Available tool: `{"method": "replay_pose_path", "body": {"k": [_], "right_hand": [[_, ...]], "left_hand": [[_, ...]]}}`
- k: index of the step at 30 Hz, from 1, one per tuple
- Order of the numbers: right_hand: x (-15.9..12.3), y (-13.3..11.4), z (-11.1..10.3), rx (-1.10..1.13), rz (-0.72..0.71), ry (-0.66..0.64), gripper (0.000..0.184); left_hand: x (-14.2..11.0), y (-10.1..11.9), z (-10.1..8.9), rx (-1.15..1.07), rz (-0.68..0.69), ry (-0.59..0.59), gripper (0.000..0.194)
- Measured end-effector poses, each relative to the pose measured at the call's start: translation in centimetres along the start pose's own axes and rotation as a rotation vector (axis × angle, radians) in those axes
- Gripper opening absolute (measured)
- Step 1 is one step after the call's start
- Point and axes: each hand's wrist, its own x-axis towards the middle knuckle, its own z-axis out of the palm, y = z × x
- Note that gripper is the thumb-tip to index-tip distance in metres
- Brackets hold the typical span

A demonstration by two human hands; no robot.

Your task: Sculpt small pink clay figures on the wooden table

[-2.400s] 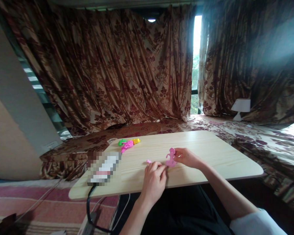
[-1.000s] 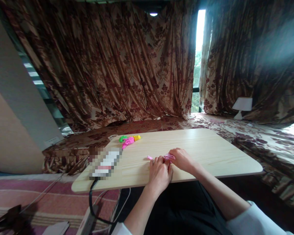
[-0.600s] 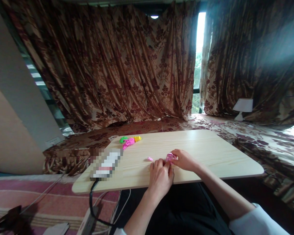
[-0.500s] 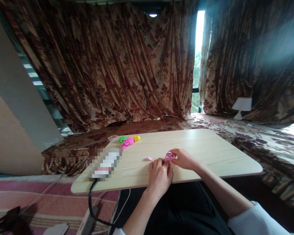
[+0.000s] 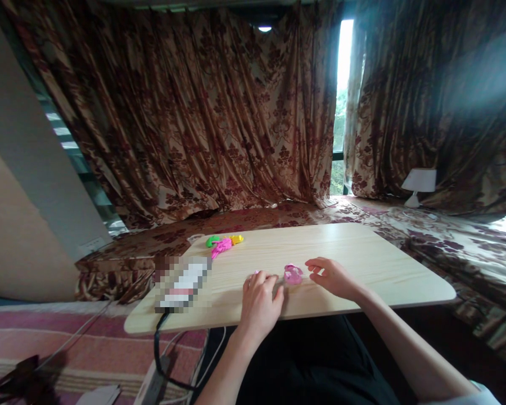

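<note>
A small round pink translucent object (image 5: 293, 274), its kind not clear, rests on the wooden table between my hands. To its right, my right hand (image 5: 332, 278) is held with the thumb apart from the fingers and nothing between them. My left hand (image 5: 262, 302) is over the table to the left of the pink object, its fingers bent downward and the thumb spread away. Just past its fingertips shows a bit of a small pink piece (image 5: 256, 272); the fingers hide the rest, and I cannot tell whether they touch it.
The light wooden table (image 5: 362, 253) has rounded corners. At its far left lies a bundle of pink, green and yellow items (image 5: 223, 245). A blurred-out white device (image 5: 183, 284) with a black cable is at the left edge. A white lamp (image 5: 419, 181) stands beyond, by the curtains.
Both hands have come off the round pink object, which stays on the table. My left hand has shifted left toward the small pink piece; my right hand has drawn back to the right and opened.
</note>
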Motion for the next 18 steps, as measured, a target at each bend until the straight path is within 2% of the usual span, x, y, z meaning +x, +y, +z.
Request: {"method": "replay_pose_path", "body": {"k": [3,5,9,14,18], "right_hand": [[-2.0,-0.8,-0.1,-0.049,-0.054,0.074,0.028],[-3.0,-1.9,0.1,-0.098,-0.106,0.091,0.033],[-3.6,-4.0,1.1,-0.243,-0.148,0.002,0.045],[-3.1,-4.2,1.8,-0.371,-0.137,-0.069,0.038],[-3.1,-4.2,1.7,-0.397,-0.126,-0.086,0.04]], "left_hand": [[1.4,-0.9,0.1,-0.08,-0.026,0.047,0.028],[2.5,-1.1,0.5,-0.154,-0.03,0.047,0.034],[4.4,-0.9,1.4,-0.293,-0.036,-0.023,0.035],[5.7,-0.6,2.5,-0.453,-0.035,-0.139,0.02],[6.1,-0.4,2.8,-0.507,-0.048,-0.175,0.02]]}}
